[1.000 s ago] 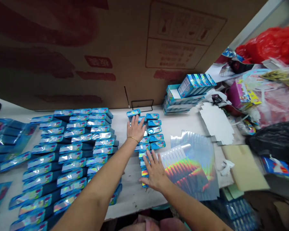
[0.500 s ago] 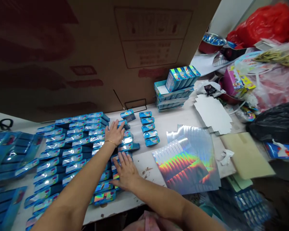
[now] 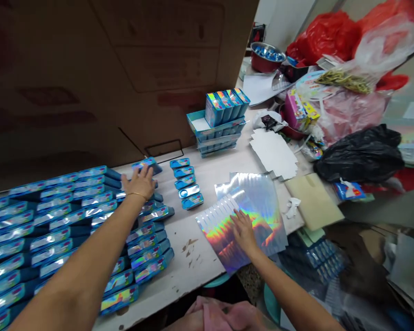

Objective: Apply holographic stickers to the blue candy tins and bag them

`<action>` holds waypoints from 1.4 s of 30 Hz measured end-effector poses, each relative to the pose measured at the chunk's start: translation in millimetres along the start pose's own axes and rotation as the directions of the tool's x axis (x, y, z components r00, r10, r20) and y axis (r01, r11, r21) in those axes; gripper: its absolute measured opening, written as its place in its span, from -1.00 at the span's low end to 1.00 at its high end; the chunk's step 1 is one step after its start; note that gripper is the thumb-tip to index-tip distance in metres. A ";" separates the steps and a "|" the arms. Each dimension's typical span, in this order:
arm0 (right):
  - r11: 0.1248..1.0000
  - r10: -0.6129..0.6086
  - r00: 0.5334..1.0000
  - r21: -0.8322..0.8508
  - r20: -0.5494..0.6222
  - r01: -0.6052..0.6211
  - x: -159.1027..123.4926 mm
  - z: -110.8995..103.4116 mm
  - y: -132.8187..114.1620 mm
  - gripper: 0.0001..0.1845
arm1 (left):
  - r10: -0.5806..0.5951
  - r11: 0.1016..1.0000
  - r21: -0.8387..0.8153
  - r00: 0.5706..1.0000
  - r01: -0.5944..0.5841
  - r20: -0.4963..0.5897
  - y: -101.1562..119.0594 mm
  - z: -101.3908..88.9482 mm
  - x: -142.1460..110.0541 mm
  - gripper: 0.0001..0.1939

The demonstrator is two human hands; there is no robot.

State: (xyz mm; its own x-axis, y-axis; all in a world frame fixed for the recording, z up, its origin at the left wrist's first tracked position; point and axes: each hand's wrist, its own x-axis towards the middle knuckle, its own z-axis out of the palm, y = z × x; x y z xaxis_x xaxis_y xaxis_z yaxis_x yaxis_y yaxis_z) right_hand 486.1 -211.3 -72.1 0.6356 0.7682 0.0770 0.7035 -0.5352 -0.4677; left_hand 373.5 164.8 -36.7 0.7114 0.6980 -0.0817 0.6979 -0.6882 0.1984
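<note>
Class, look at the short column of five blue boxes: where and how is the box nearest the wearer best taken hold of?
Probably pinch the nearest box by its two narrow ends, the right hand coming from above and the right. The next box sits close behind its long far side, while both ends face bare tabletop.

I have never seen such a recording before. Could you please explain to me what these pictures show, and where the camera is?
There is no machine: one camera, worn on a person's head, looks forward and down at their bare hands. The left hand is spread over some of the small blue boxes, which form rows on the white table. The right hand is at the shiny holographic sheets. Neither hand looks closed around anything. Behind the rows rises a large cardboard box.
</note>
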 end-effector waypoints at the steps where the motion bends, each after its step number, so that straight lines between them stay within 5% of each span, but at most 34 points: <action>1: 1.000 0.020 1.000 -0.007 -0.014 -0.020 7.7 -2.9 10.2 -0.65 | -0.021 1.000 0.003 0.998 0.021 -0.059 5.5 -2.0 -5.5 -0.48; 4: 0.999 -0.010 1.000 -0.035 0.024 0.011 49.9 -7.6 32.4 -0.62 | 0.089 0.991 -0.078 0.977 -0.106 -0.193 49.2 -0.8 -36.5 -0.50; 6: 0.993 -0.072 0.987 -0.080 0.142 0.084 83.5 -7.5 42.2 -0.58 | 0.312 0.923 -0.191 0.941 -0.333 -0.131 92.5 11.2 -62.6 -0.56; 8: 0.983 -0.097 0.958 -0.127 0.268 0.135 110.1 -5.8 49.4 -0.56 | 0.444 0.854 -0.284 0.895 -0.435 -0.037 134.8 30.4 -84.6 -0.63; 11: 0.973 -0.088 0.934 -0.169 0.347 0.155 128.5 -4.0 57.4 -0.69 | 0.386 0.888 -0.270 0.923 -0.372 -0.001 181.7 56.6 -102.0 -0.68; 15: 0.981 -0.090 0.937 -0.134 0.338 0.142 127.1 -10.5 59.4 -0.96 | 0.295 0.933 -0.193 0.952 -0.305 -0.077 213.0 66.3 -105.9 -0.65; 19: 0.983 -0.172 0.931 -0.010 0.322 0.185 120.0 -24.1 48.1 -0.91 | 0.270 0.924 -0.275 0.963 -0.265 -0.023 222.5 63.4 -103.9 -0.72; 22: 0.950 -0.313 0.923 0.054 0.225 0.309 112.7 -32.9 38.1 -0.87 | 0.168 0.921 -0.371 0.981 -0.119 0.101 218.4 61.5 -99.0 -0.76; 27: 0.844 -0.534 0.830 0.038 0.159 0.536 97.8 -40.9 31.2 -0.72 | 0.089 0.888 -0.460 0.973 0.019 0.211 201.4 57.2 -94.0 -0.77; 33: 0.781 -0.622 0.753 0.101 0.215 0.616 87.3 -41.9 30.9 -0.72 | 0.049 0.874 -0.479 0.965 0.082 0.256 192.4 56.6 -101.1 -0.76; 37: 0.840 -0.543 0.824 0.111 0.161 0.531 79.0 -42.2 20.0 -0.76 | 0.060 0.888 -0.455 0.963 0.068 0.261 191.8 57.3 -102.3 -0.74; 42: 0.923 -0.313 0.942 0.275 0.124 0.270 60.7 -67.7 -5.4 -0.86 | 0.028 0.912 -0.404 0.970 0.074 0.241 189.8 68.8 -97.2 -0.76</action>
State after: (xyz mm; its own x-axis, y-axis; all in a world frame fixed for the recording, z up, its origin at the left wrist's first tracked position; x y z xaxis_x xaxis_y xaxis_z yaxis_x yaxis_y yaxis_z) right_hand 542.4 -185.5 -5.3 0.3390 0.9344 0.1091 0.7333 -0.1898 -0.6529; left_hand 442.5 -47.2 -58.3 0.7293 0.6105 -0.3088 0.6559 -0.4954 0.5696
